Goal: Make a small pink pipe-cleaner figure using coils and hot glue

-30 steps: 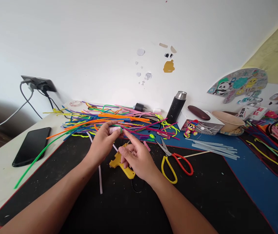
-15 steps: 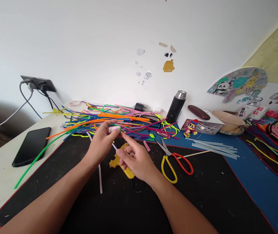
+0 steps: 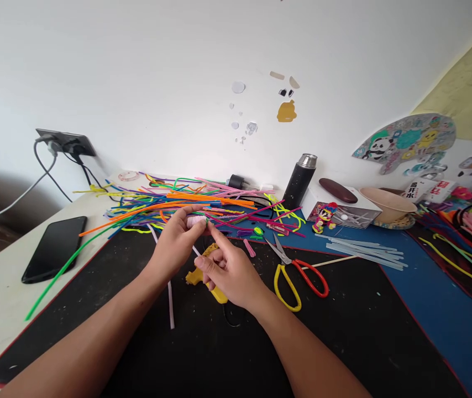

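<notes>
My left hand [image 3: 172, 243] is closed around a small coil of pale pink pipe cleaner [image 3: 195, 221], with a bit of green at its right end. My right hand [image 3: 234, 272] pinches the pale strand that runs down from the coil, and its index fingertip touches the green end. Below both hands a yellow glue gun [image 3: 219, 294] lies on the black mat, partly covered by my right hand. A loose pale pipe cleaner [image 3: 171, 305] passes beneath my left wrist. To the right lie open scissors [image 3: 286, 261] with one yellow and one red handle.
Many coloured pipe cleaners [image 3: 145, 207] are heaped along the wall. A phone [image 3: 53, 249] lies at left. A black flask [image 3: 299, 182], a white box [image 3: 344, 213], a small figurine [image 3: 324, 218] and clear glue sticks [image 3: 364, 251] are at right.
Both hands have shifted very slightly to the right with the coil, and less of its green end shows. Everything else looks the same.
</notes>
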A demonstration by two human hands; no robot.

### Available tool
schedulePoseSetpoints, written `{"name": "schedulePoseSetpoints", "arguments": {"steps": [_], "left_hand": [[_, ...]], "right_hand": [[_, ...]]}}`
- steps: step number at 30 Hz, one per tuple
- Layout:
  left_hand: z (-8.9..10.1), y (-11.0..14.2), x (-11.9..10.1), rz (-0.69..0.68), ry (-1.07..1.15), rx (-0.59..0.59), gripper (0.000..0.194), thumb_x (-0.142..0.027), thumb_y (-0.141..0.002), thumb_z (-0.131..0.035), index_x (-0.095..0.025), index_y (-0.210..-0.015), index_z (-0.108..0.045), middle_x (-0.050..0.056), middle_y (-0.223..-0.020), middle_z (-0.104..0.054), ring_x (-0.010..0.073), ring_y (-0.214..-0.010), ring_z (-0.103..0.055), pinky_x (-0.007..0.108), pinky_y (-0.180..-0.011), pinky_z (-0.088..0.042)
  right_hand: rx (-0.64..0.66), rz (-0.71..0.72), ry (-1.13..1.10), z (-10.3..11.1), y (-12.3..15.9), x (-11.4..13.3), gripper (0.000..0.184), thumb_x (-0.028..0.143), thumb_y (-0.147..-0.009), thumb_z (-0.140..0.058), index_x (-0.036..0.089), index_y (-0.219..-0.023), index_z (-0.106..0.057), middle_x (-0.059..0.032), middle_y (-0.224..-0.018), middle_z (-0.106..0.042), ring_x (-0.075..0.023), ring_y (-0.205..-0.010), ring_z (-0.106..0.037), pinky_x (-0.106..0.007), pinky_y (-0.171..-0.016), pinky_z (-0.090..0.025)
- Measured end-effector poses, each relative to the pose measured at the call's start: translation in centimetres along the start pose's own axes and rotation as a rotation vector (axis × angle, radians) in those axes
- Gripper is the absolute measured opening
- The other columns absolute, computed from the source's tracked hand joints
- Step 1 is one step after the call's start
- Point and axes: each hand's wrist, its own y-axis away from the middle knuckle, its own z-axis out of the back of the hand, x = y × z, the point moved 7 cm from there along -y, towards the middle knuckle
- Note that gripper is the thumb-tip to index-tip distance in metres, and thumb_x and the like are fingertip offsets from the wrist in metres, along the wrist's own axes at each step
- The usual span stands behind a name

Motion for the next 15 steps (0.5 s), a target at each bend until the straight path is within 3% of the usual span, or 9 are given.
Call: {"name": "schedulePoseSetpoints", "arguments": {"steps": [5, 11, 15], "left_hand": [[0.16, -0.16, 0.23, -0.010, 0.000, 0.003, 0.055, -0.048, -0.086, -0.074, -0.017, -0.130, -0.060, 0.001, -0.088, -0.071, 0.0203, -0.082, -0.071, 0.035, -0.085, -0.054], [0.52, -0.33, 0.34, -0.025, 0.026, -0.024, 0.055, -0.048, -0.086, -0.075, -0.017, -0.129, -0.060, 0.001, -0.086, -0.072, 0.0225, -0.086, -0.072, 0.037, -0.088, -0.054], [0.40, -0.26, 0.43, -0.011, 0.026, -0.010, 0.059, -0.050, -0.084, -0.076, -0.017, -0.130, -0.060, 0.001, -0.087, -0.070, 0.0230, -0.087, -0.072, 0.038, -0.088, -0.055]], "right_hand": [[0.002, 0.003, 0.011, 0.06, -0.01, -0.05, 0.083, 0.045, -0.101, -0.064, 0.031, -0.169, -0.020, 0.0067, -0.073, -0.064, -0.0130, -0.060, -0.065, -0.026, -0.063, -0.050], [-0.016, 0.022, -0.005, 0.16, 0.10, 0.27, 0.075, 0.048, -0.101, -0.064, 0.032, -0.166, -0.032, 0.0059, -0.073, -0.063, -0.0128, -0.060, -0.064, -0.026, -0.063, -0.050], [-0.065, 0.013, -0.001, 0.48, 0.16, 0.52, 0.080, 0.050, -0.100, -0.064, 0.030, -0.168, -0.026, 0.0051, -0.074, -0.066, -0.0134, -0.059, -0.064, -0.026, -0.062, -0.049]]}}
